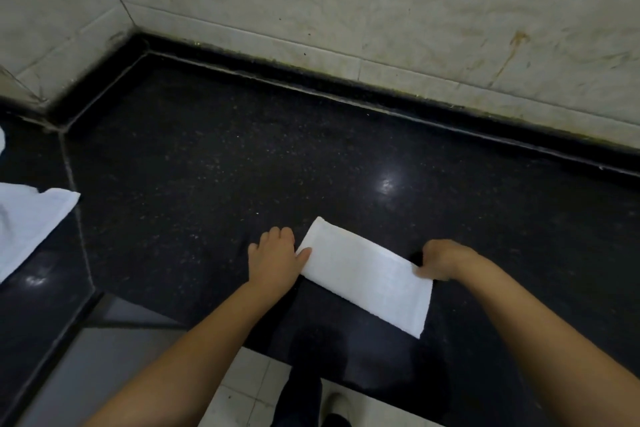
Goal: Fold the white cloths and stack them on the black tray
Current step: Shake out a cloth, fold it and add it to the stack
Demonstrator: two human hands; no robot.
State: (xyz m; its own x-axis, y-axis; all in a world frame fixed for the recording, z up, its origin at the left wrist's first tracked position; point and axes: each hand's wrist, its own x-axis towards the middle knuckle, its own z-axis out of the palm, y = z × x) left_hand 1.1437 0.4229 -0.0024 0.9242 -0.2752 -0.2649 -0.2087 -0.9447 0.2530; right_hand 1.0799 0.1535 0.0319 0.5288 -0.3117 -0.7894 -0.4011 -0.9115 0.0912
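The left hand [275,258] grips the left end of the folded cloth [367,276]: its thumb lies on top of the cloth near the far-left corner, and its fingers are curled at that end, knuckles up. The right hand [441,260] holds the right end, its fingers curled down onto the cloth's far edge; motion blur hides how the fingertips sit, but the hand is closed on the fabric.

The cloth is a long white rectangle, folded flat, and it lies slanted on the black counter [242,166], its left end farther from the person and its right end nearer, close to the counter's front edge. Both forearms reach in from the bottom of the view.

At the left edge, well apart from the hands, more white cloth [31,218] lies loose on the counter, one corner pointing toward the middle. A pale tiled wall [381,10] rises behind the counter and bends round a corner at the upper left. Below the counter's front edge, light floor tiles [252,388] show, with the person's dark trouser leg [301,399] and a shoe [334,402] on them.
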